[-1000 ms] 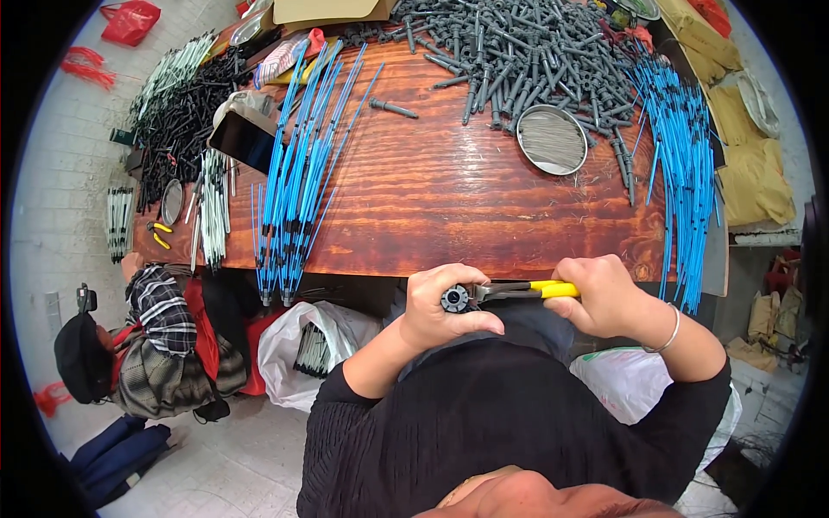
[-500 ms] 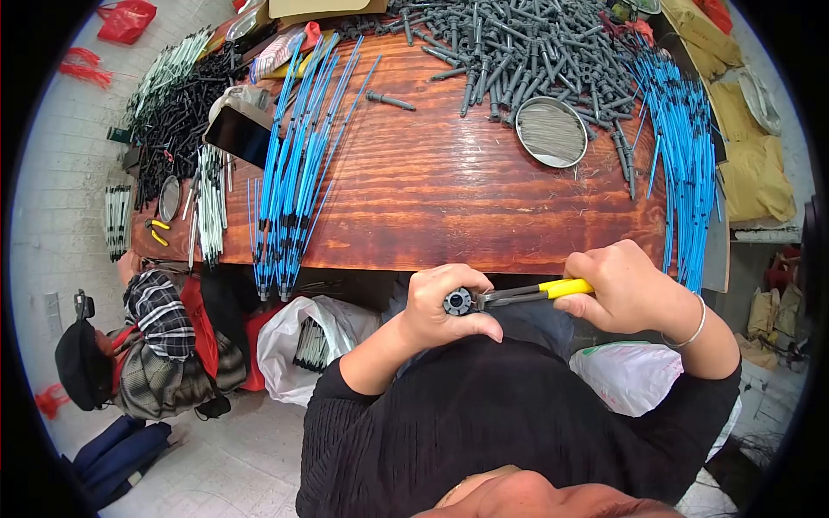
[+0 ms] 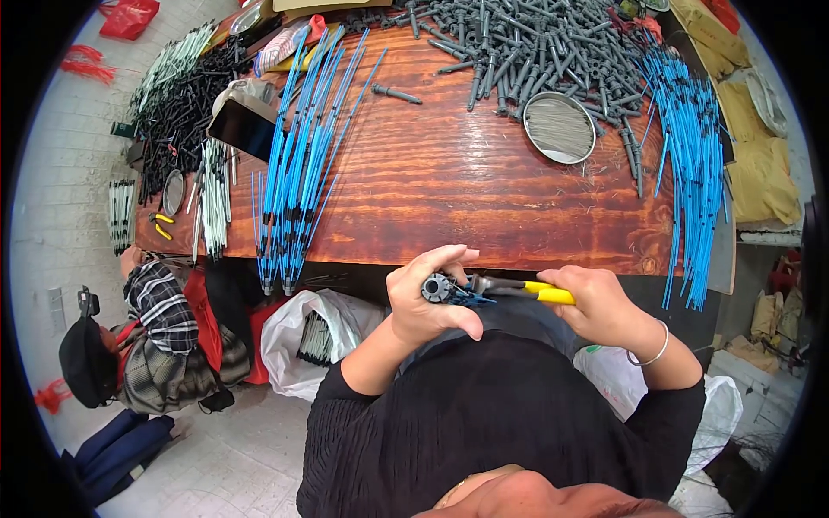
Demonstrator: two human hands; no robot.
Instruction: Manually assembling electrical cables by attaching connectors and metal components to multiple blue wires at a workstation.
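Just off the table's front edge, my left hand (image 3: 410, 302) holds a dark grey plastic part (image 3: 436, 288) with its round, notched end facing up. Its thumb and fingers stick out around the part. Blue and black strands (image 3: 471, 298) show beside it, partly hidden by the fingers. My right hand (image 3: 598, 300) is closed around yellow-handled pliers (image 3: 551, 294), which point left. The jaws are at the strands beside the left hand; whether they grip one is too small to tell.
On the table (image 3: 414, 207) lie a heap of grey plastic parts (image 3: 535, 56), a round dish of thin pins (image 3: 559, 128), blue rods (image 3: 302, 173) at left, more blue rods (image 3: 695, 181) at right, and a phone (image 3: 242, 128). Another person (image 3: 160, 324) sits at the left.
My right hand and the pliers have moved left, closer to my left hand. My left hand has shifted slightly left, its fingers more extended. Blue strands now show beside the grey part.
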